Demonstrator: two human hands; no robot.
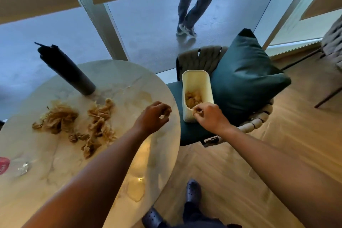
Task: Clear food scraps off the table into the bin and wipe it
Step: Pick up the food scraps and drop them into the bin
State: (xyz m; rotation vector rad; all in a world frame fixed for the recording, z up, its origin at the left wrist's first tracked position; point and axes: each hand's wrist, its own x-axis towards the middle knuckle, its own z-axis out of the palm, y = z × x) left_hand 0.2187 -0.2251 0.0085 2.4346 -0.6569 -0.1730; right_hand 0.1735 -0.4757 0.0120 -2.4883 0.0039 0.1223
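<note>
Cream bin (196, 81) sits just right of left hand (155, 116), whose fingers pinch a scrap. Right hand (207, 114), nearer, grips its rim; the bin's long axis runs away from both hands.

The round table (103, 157) is pale cream marble with faint grey veining and tan, watery stains. On it lie brownish-beige food scraps (77, 124), and a dark charcoal cylinder (68, 70) stands near its far edge. The bin (197, 96) is off-white, with yellow-tan scraps inside. It sits on a dark teal chair seat (192, 133) beside a teal cushion (246, 79) (slightly glossy). The floor (240, 168) is light wood-grain planks; the clogs (193, 190) are navy.
</note>
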